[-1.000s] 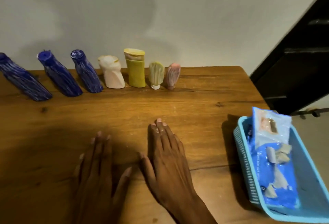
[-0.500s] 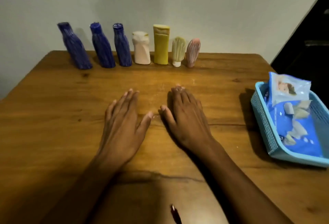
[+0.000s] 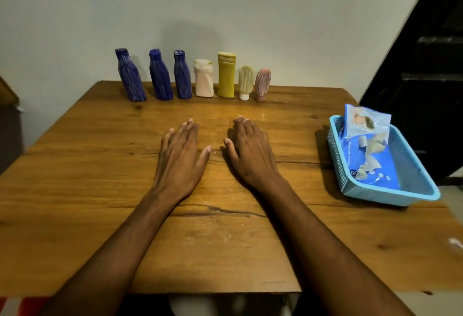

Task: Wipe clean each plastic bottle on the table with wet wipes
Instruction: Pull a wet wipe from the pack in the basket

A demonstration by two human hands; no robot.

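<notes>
Bottles upright, caps mostly up; left hand, right hand flat, fingers straight.

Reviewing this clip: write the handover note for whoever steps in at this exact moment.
Hands: left hand and right hand lie flat and open on the wooden table, holding nothing.
Bottles: seven stand in a row at the far edge: three blue bottles, a white bottle, a yellow bottle, a cream tube and a pink tube.
Wipes: two wet wipe packs sit in the blue basket at the right.
Done: nothing visibly; no wipe is out.
Left: pull a wipe, then wipe every bottle.
</notes>
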